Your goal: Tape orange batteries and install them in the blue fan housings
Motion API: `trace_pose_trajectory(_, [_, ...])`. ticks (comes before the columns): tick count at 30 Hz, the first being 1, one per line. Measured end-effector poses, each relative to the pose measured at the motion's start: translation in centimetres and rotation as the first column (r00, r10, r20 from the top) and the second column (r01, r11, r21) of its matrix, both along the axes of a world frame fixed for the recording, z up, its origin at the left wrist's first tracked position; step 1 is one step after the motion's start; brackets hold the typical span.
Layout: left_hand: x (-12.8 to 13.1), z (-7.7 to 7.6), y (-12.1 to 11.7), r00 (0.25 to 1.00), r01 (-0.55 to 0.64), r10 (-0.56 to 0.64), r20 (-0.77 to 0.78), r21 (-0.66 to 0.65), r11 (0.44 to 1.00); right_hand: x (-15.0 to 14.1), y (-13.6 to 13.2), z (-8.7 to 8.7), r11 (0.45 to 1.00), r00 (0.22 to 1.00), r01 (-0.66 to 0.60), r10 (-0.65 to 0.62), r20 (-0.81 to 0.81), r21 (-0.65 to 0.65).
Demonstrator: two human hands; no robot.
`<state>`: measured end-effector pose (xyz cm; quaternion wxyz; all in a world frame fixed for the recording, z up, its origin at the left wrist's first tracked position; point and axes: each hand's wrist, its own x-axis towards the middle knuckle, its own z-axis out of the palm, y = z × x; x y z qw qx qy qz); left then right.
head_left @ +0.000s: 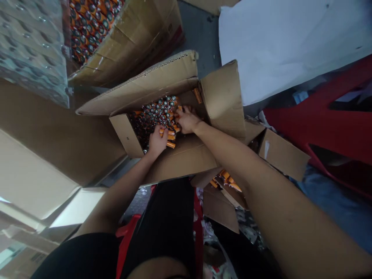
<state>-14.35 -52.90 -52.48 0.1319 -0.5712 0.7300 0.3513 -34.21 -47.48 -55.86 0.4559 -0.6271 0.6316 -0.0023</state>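
An open cardboard box stands in front of me, its flaps folded outward. Packed inside are many small orange battery-like cylinders, most showing round pale and dark ends. My left hand is closed around several of these cylinders at the near side of the box, their orange sides sticking out to the right. Further right, my right hand reaches into the box with curled fingers against the edge of the pile. Its fingertips are partly hidden, and some orange shows at them. One loose cylinder leans in the far right corner.
Behind on the left is a larger carton full of similar cylinders, beside a clear moulded plastic tray. A smaller box with orange pieces sits below my right forearm. White sheeting and a red plastic stool-like object are at right.
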Motion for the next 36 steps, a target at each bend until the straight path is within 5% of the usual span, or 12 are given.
trace_pose_trajectory(12, [-1.5, -0.7, -0.4, 0.942, -0.288, 0.301, -0.148, 0.103, 0.952, 0.6, -0.2, 0.4, 0.996, 0.998, 0.06, -0.059, -0.003, 0.061])
trace_pose_trajectory(20, [-2.3, -0.2, -0.7, 0.821, -0.478, 0.516, -0.246, 0.199, 0.856, -0.1, -1.0, 0.8, 0.989, 0.995, 0.069, -0.077, 0.056, 0.133])
trace_pose_trajectory(23, [-2.9, 0.7, -1.0, 0.692, -0.585, 0.658, -0.298, 0.302, 0.753, -0.4, -1.4, 0.9, 0.977, 0.99, 0.106, -0.12, 0.067, 0.184])
trace_pose_trajectory(26, [-3.5, 2.7, -1.2, 0.558, -0.635, 0.771, -0.307, 0.44, 0.635, -0.7, -1.7, 1.3, 0.911, 0.936, 0.255, -0.316, 0.154, 0.323])
trace_pose_trajectory(29, [-4.3, 5.9, -1.2, 0.513, -0.581, 0.825, -0.238, 0.612, 0.537, -0.9, -1.6, 2.4, 0.808, 0.807, 0.369, -0.524, 0.273, 0.46])
trace_pose_trajectory(32, [-5.4, 10.3, -1.2, 0.519, -0.445, 0.835, -0.183, 0.776, 0.447, -1.4, -1.1, 4.7, 0.78, 0.664, 0.413, -0.611, 0.431, 0.47])
trace_pose_trajectory(36, [-6.7, 16.8, -1.4, 0.562, -0.105, 0.766, -0.313, 0.891, 0.441, -3.4, 1.3, 9.9, 0.703, 0.333, 0.509, -0.692, 0.64, 0.496])
